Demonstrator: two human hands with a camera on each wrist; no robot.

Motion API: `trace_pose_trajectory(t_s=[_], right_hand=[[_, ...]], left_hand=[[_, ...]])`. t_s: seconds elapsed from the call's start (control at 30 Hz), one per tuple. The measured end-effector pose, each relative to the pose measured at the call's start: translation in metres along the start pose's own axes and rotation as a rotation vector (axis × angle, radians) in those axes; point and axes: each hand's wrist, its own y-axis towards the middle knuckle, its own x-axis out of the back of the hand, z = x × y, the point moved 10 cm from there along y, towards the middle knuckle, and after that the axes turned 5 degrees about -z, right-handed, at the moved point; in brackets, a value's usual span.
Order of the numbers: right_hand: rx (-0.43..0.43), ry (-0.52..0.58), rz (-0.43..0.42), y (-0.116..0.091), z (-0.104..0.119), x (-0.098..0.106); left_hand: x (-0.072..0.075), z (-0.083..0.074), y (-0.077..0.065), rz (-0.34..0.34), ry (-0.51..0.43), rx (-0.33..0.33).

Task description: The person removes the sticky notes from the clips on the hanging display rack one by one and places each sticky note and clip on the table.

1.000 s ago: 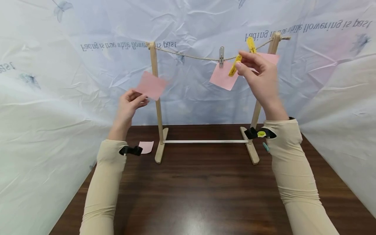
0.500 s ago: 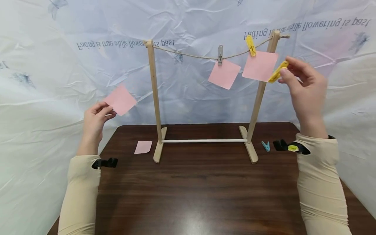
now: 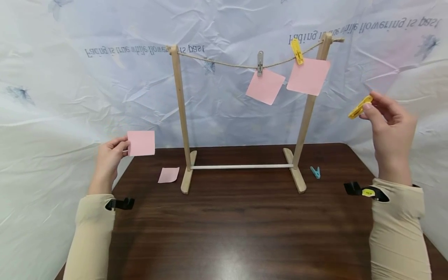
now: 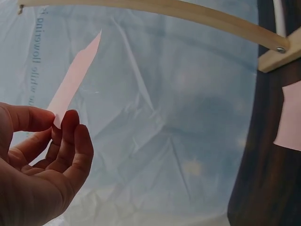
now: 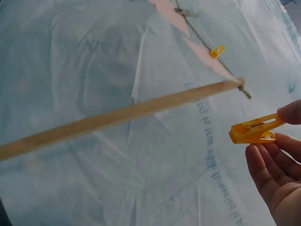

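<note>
My left hand [image 3: 109, 161] pinches a pink paper square [image 3: 142, 143] by its edge, left of the wooden stand [image 3: 182, 101]. In the left wrist view that pink paper [image 4: 77, 75] shows nearly edge-on between thumb and fingers. Out to the right of the stand, my right hand [image 3: 393, 132] holds a yellow clothespin [image 3: 360, 107] between thumb and fingers. The right wrist view shows this yellow clothespin [image 5: 254, 129] from the side. On the stand's rope [image 3: 224, 63] hang two pink squares, one under a grey clothespin [image 3: 260, 64], the other under another yellow clothespin [image 3: 297, 51].
Another pink square [image 3: 168, 175] lies on the dark wooden table [image 3: 224, 217], beside the stand's left foot [image 3: 187, 179]. A blue clothespin [image 3: 315, 172] lies right of the right foot [image 3: 296, 179]. A white rod [image 3: 241, 167] joins the posts low down. Printed white sheeting [image 3: 224, 116] surrounds the table.
Both hands have moved apart and down: the left outward with the pink square, which has turned level, the right outward with the yellow clothespin. The hanging squares remain on the rope.
</note>
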Motion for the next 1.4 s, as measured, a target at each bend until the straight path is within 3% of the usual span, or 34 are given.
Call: trace_pose_trajectory(t_s=[0.07,0.27,0.33,0.57,0.73,0.87,1.13,1.4], right_hand=[[-0.029,-0.064,-0.016,-0.001,-0.010,0.010],[-0.086,-0.565,-0.006,-0.007,-0.041,0.041],[-0.118,-0.644,0.016,-0.010,-0.052,0.050],[-0.149,-0.770,0.098,-0.014,-0.086,0.074],[-0.182,-0.911,0.204,-0.016,-0.119,0.083],[-0.228,-1.017,0.302,-0.022,-0.151,0.087],[-0.313,-1.095,0.471,-0.035,-0.206,0.090],[-0.331,-1.155,0.550,-0.041,-0.230,0.102]], left_hand=[[-0.001,0.010,-0.001,0.021,0.073,0.008],[-0.007,0.032,-0.011,0.072,0.316,0.010],[-0.010,0.038,-0.016,0.096,0.383,0.005],[-0.021,0.062,-0.028,0.212,0.471,0.016],[-0.029,0.084,-0.039,0.304,0.570,0.022],[-0.034,0.103,-0.044,0.339,0.625,0.024],[-0.033,0.134,-0.055,0.381,0.615,0.121],[-0.030,0.150,-0.060,0.379,0.574,0.166]])
